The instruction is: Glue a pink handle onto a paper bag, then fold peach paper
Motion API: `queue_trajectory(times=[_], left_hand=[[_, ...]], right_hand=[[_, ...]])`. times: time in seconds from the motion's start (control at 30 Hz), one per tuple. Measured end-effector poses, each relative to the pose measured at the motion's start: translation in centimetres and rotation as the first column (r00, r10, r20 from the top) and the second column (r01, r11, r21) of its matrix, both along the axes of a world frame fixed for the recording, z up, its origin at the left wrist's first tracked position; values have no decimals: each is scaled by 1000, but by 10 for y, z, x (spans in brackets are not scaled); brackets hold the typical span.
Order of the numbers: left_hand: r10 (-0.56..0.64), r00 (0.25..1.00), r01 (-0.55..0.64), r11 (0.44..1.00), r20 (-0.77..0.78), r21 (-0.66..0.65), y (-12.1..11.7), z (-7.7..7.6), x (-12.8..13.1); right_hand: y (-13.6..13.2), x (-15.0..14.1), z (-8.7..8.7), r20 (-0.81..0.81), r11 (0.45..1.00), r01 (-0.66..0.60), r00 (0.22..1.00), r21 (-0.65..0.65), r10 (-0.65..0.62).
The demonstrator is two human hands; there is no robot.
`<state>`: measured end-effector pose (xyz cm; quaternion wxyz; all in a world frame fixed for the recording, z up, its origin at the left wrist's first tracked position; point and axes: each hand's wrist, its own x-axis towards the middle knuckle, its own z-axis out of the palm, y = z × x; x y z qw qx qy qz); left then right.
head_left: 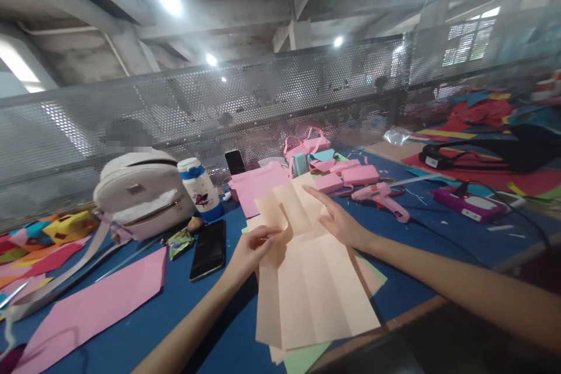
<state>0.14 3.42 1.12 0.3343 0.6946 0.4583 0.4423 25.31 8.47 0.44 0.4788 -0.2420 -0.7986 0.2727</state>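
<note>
A peach sheet of paper (315,286) with several straight creases lies in front of me, its near end reaching toward the table edge. My left hand (252,251) pinches a lifted flap on the sheet's left side between thumb and fingers. On the upper right part of the same sheet rests my right hand (339,219), its index finger stretched out along the paper and its other fingers partly bent. Underneath, more peach paper and a green sheet (307,358) stick out.
Pink paper (263,184) and small pink boxes (359,175) lie behind the sheet. To the right are a pink glue gun (383,198) and a purple device (468,204). On the left stand a white backpack (140,187), a bottle (200,190), a phone (208,250) and pink paper (100,307).
</note>
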Motion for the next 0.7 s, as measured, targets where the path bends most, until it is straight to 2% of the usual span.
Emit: queue_trajectory(times=[0.4,0.7], left_hand=[[-62,997,64,996,35,-63,-3,4,4],[-45,995,54,993,86,-103,-7,8,6]], right_hand=[[0,-1,1,26,999,-36,999,1,36],[3,-3,-5,-25,999,42,999,-22,-42]])
